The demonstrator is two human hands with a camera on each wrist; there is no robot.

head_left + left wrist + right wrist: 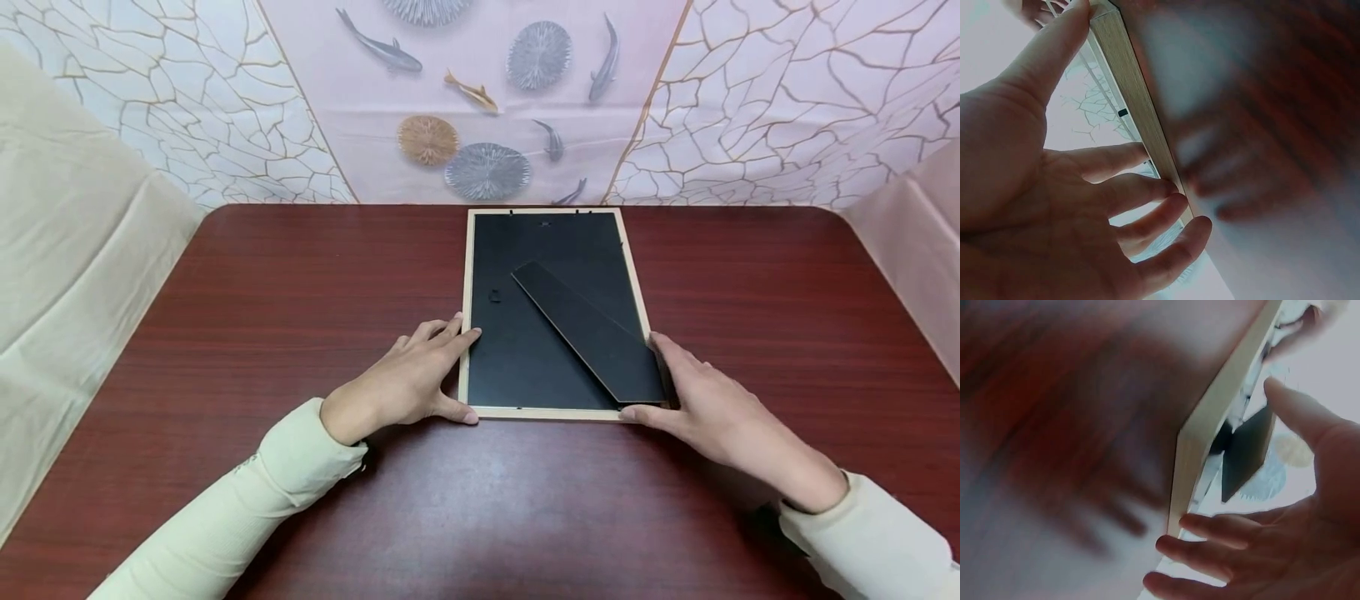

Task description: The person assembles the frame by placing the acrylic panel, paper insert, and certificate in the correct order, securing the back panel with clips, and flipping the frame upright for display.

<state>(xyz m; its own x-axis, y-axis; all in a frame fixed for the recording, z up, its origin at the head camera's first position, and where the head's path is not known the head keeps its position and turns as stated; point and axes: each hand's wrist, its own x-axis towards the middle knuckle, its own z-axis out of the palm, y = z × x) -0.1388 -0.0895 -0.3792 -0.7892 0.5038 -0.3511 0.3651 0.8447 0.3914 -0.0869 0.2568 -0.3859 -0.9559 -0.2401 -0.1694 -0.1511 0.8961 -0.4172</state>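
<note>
Fingers parted wide, left hand and right hand touch opposite sides of the picture frame; tabletop stretches beyond both.

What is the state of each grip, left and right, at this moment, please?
Left grip: open, fingers touching the left edge of the easel-back picture frame.
Right grip: open, fingers at the frame's right edge.
</note>
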